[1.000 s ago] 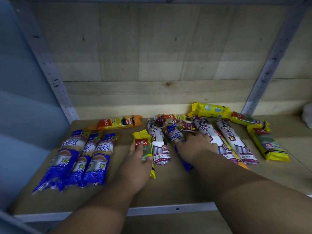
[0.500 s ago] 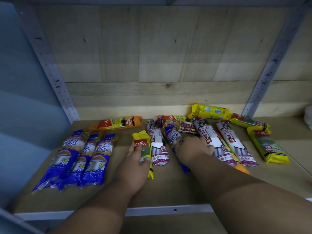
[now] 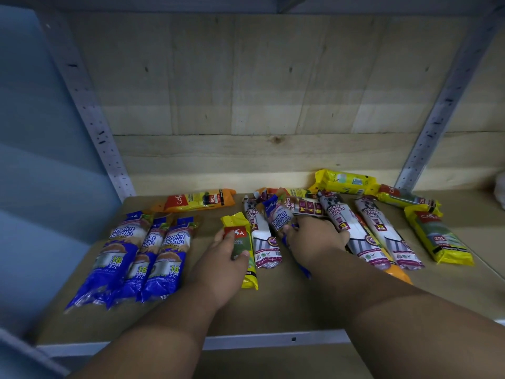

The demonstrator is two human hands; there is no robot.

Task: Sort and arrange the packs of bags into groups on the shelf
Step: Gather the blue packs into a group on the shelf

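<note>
Three blue Singlet Handle packs [image 3: 142, 255] lie side by side at the shelf's left. My left hand [image 3: 221, 266] grips a yellow Casa pack [image 3: 239, 242] in the middle. My right hand [image 3: 314, 239] is closed on a fourth blue Singlet Handle pack [image 3: 278, 218], its top end raised off the board. White Draw String packs lie beside it: one [image 3: 262, 242] between my hands, two [image 3: 382, 233] to the right, another crosswise [image 3: 308, 207] behind. An orange pack [image 3: 196, 201] sits at the back left. Yellow packs [image 3: 437, 239] lie at the right.
The wooden shelf board [image 3: 273, 307] has a white metal front edge [image 3: 273, 341]. Perforated metal uprights stand at the back left [image 3: 90, 116] and back right [image 3: 440, 110]. A plank wall closes the back. A pale object [image 3: 501, 190] shows at the far right edge.
My right hand has closed on the blue pack and lifted its top end. My left hand has curled around the yellow pack and shifted it slightly.
</note>
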